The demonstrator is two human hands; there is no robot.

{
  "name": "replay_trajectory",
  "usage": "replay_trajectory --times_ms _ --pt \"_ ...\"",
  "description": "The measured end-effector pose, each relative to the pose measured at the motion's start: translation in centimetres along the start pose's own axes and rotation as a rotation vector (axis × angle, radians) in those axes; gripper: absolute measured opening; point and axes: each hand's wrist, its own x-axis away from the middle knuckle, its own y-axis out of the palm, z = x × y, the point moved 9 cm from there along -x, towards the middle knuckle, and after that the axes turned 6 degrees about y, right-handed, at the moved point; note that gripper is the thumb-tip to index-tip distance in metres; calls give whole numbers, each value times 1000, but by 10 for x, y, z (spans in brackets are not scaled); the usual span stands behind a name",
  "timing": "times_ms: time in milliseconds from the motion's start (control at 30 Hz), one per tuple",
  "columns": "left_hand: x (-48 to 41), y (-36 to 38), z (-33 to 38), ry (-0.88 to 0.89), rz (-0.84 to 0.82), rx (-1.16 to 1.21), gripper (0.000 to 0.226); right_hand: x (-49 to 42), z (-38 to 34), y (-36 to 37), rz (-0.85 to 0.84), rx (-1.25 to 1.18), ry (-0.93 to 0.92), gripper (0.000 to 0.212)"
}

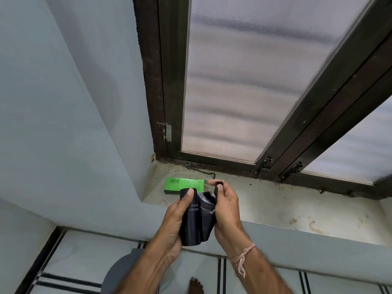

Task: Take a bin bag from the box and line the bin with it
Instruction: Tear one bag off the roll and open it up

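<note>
A home, I'd say: above my left hand (176, 217) and right hand (227, 204) a dark-framed window (169, 81) with mesh screens (244, 81), its stained sill (275, 204) just beyond them, painted wall (74, 124) to their left, striped floor (84, 262) (my bare foot (196, 286) on it) below.

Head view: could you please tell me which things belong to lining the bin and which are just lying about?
For the job:
- bin bag, black, gripped by the left hand and right hand
- green box on the sill
- grey bin below, partly hidden by the left arm

Just lying about:
- metal hook by the window frame
</note>
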Motion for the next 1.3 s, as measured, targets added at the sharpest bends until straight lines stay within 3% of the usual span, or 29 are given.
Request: replay_trajectory --times_ms 133,267,567,667,767,867,1100,1300 --pt "5 0 6 18 0 29 48 7 -1 14 -201 291 -104 37" --pt "6 -11 3 16 63 82 61 8 -8 10 -141 559 -272 17" --pt "7 -24 0 -23 79 45 54 2 6 -10 -38 246 -67 22" --pt "10 -26 -4 -30 96 62 52 5 5 -5 -99 169 -20 28" --pt "11 -27 -6 -27 101 53 54 13 9 5 -237 377 -36 31" --pt "11 -28 -3 -7 108 47 52 12 12 5 -216 539 -111 26" --pt "13 -32 0 -12 134 34 48 5 11 -3 -161 298 -84 13" --pt "17 -33 3 -1 163 29 45 13 6 3 -230 228 -6 31"
